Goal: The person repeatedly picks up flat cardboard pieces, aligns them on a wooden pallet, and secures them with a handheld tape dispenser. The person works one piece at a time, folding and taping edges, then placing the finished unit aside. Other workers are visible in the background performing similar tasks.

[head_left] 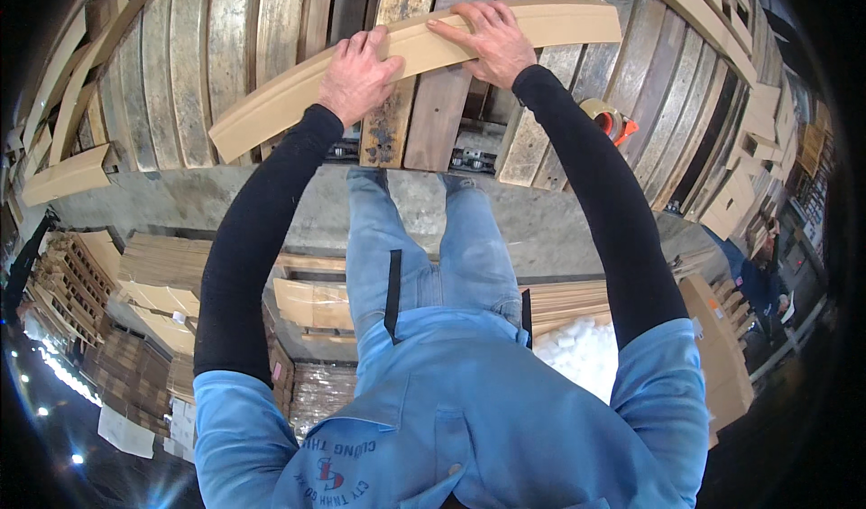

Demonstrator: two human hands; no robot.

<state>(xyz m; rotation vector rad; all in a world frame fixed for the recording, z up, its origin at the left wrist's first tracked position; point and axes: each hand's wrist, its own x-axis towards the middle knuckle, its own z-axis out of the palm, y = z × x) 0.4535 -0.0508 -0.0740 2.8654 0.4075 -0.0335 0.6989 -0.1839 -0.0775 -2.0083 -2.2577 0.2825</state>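
Note:
A long, narrow cardboard box lies across the wooden slats in front of me, its right end farther away than its left; the fisheye view bends it. My left hand is closed over it left of its middle, fingertips at the far edge and thumb pointing right. Just right of the middle, my right hand grips it too, fingers curled over the far edge and thumb along the top. The undersides of both hands are hidden. Nearest to my right forearm, a tape dispenser with orange parts sits on the slats.
The slatted wooden platform spans the far side, with gaps between boards. Long cardboard pieces lie at its left end, more cardboard at its right. Behind me are stacked flat cartons and a white heap. Another person is far right.

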